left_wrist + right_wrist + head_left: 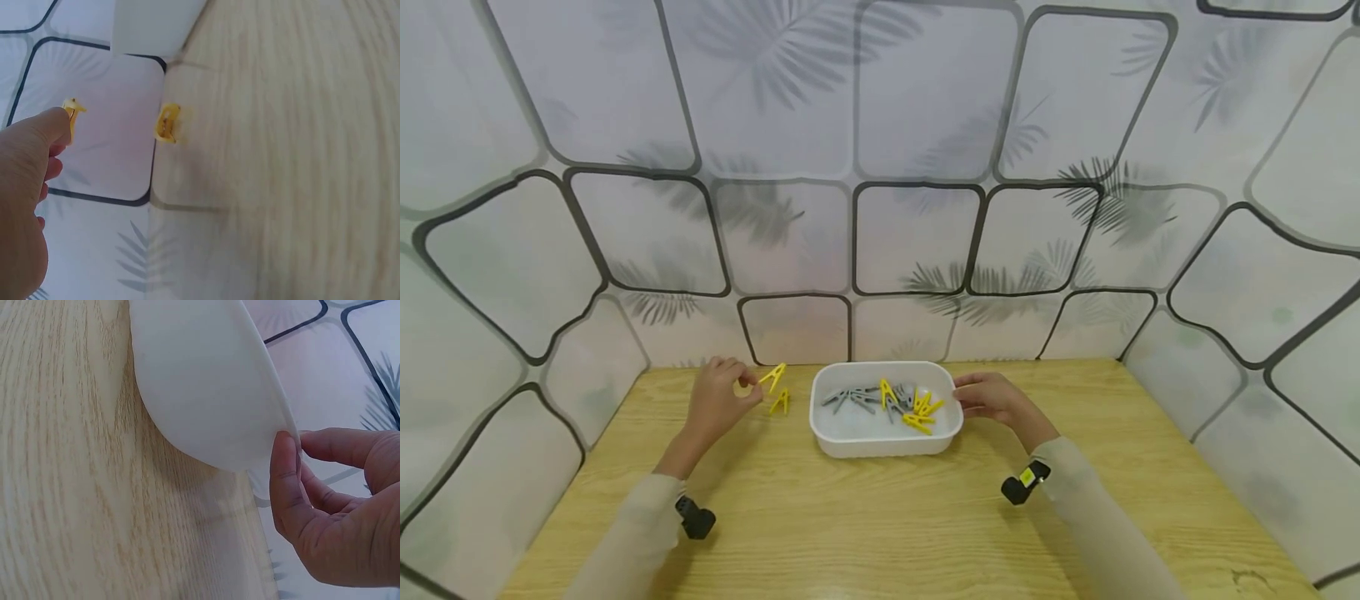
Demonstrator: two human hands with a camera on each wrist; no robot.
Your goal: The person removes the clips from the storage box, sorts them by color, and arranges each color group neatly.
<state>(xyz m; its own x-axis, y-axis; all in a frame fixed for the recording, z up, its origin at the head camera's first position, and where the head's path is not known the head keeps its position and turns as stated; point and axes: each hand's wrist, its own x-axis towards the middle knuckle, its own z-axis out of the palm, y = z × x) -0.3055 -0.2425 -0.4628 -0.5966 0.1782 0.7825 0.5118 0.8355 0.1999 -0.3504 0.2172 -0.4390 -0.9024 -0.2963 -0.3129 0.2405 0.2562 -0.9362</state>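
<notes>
Between thumb and fingertips my left hand [721, 392] pinches a yellow clothespin [772, 377], held up left of the white bin. A second yellow clothespin [781, 402] stands on the table just below it, legs down; the left wrist view shows this standing clothespin [167, 123] too. My right hand [996, 402] grips the right end of the white plastic bin [880, 447], thumb outside and fingers at the rim [284, 406]. Inside the bin lie several grey clothespins [853, 397] on the left and middle, and several yellow clothespins [919, 417] toward the right.
The wooden table [865, 525] runs back to a patterned cloth wall [910, 242], which also closes in both sides. The bin sits near the table's back edge. Each wrist carries a small black camera [696, 518].
</notes>
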